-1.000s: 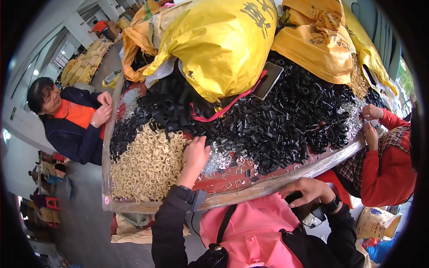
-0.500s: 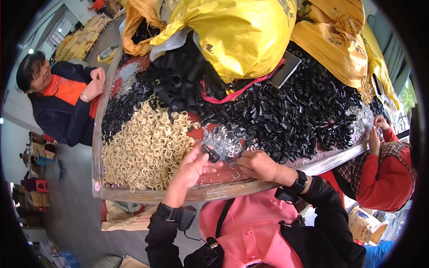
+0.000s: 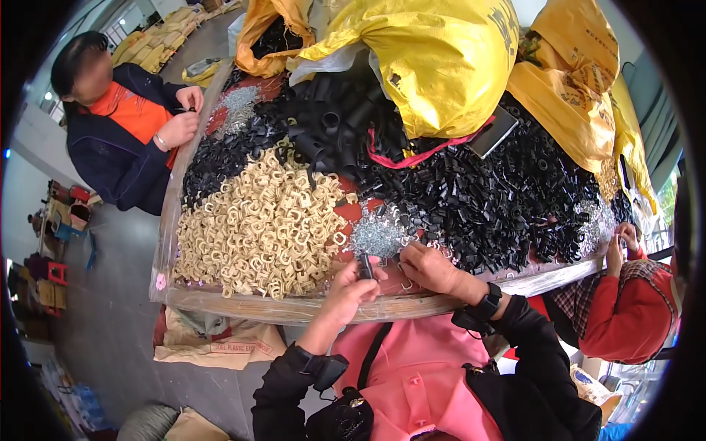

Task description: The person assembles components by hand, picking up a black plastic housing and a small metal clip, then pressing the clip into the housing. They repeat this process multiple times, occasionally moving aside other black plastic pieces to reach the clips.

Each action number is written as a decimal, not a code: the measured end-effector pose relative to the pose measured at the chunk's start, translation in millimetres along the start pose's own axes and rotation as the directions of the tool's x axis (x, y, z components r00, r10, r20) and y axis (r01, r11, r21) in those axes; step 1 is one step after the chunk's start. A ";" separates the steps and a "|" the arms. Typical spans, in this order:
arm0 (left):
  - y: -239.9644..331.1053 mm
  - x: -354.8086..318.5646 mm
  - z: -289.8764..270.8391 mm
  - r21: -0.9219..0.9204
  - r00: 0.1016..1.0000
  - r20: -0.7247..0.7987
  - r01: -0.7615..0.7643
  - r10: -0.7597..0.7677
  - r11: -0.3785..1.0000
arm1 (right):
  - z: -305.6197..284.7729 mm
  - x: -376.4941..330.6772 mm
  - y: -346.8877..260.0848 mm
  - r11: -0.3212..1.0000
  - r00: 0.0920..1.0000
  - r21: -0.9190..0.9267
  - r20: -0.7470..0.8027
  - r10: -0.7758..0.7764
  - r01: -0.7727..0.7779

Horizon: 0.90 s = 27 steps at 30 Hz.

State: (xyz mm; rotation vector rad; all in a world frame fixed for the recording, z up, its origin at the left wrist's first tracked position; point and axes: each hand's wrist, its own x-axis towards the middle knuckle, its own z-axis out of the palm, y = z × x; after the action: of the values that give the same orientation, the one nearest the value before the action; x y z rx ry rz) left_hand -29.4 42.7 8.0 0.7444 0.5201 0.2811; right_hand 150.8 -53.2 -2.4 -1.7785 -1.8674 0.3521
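My left hand [image 3: 348, 292] is closed round a small black plastic part [image 3: 365, 267], which points upward between thumb and fingers. Close to its right, my right hand [image 3: 432, 269] has its fingertips pinched together over the near edge of a pile of small silvery metal pieces [image 3: 378, 234]. Whatever those fingertips hold is too small or hidden to make out. A few bent metal wire pieces [image 3: 407, 284] lie on the reddish tabletop between the hands. Left of them spreads a large heap of beige ring-shaped pieces [image 3: 257, 228].
A wide heap of black plastic parts [image 3: 471, 198] covers the table's middle and right. Behind it sits a big yellow sack [image 3: 441, 66], with a dark flat box [image 3: 494, 132] beside it. The wooden table rim [image 3: 294, 312] runs before me. One person works at left, another at right.
My left hand has come nearer to my right hand, and the black part in it has turned more upright. The whole view has shifted slightly.
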 end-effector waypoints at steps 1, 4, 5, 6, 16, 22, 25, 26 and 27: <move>-1.5 0.5 5.5 0.018 0.999 -0.013 -0.044 0.044 0.999 | -2.7 1.1 -1.3 0.986 0.999 0.163 -0.022 0.026 -0.022; -4.3 5.1 15.9 0.124 0.993 -0.018 -0.116 0.119 0.986 | -7.4 3.3 -4.2 0.857 0.985 0.488 0.041 0.168 -0.167; -5.4 7.5 17.8 0.204 0.990 -0.009 -0.135 0.140 0.970 | -7.6 2.5 -5.7 0.722 0.952 0.625 0.145 0.268 -0.299; -6.6 10.1 19.7 0.284 0.987 -0.001 -0.154 0.161 0.946 | -8.1 2.1 -6.8 0.547 0.903 0.725 0.265 0.339 -0.419; -14.5 22.7 19.0 0.135 0.994 -0.085 -0.056 0.068 0.989 | -9.8 -1.3 -12.1 0.459 0.894 0.791 0.240 0.377 -0.406; -13.0 15.2 17.4 -0.098 0.998 0.044 0.041 -0.037 0.994 | -19.0 -2.0 -26.1 0.863 0.990 0.490 0.001 0.141 -0.123; -17.1 12.6 11.8 -0.056 0.997 0.072 0.028 -0.024 0.998 | -27.2 0.2 -37.5 0.916 0.996 0.402 -0.069 0.055 -0.023; -17.5 11.9 10.9 -0.032 0.996 0.084 0.014 -0.012 0.999 | -28.0 0.9 -39.7 0.935 0.995 0.353 -0.103 0.003 0.034; -19.0 10.5 10.9 -0.034 0.996 0.084 0.020 -0.018 0.999 | -27.8 0.0 -41.3 0.934 0.995 0.355 -0.101 0.009 0.028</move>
State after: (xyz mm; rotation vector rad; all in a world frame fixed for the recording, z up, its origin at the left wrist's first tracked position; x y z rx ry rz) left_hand -13.5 27.6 -2.4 0.7137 0.4417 0.2398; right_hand 131.0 -61.9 42.5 -1.5112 -1.6206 0.5495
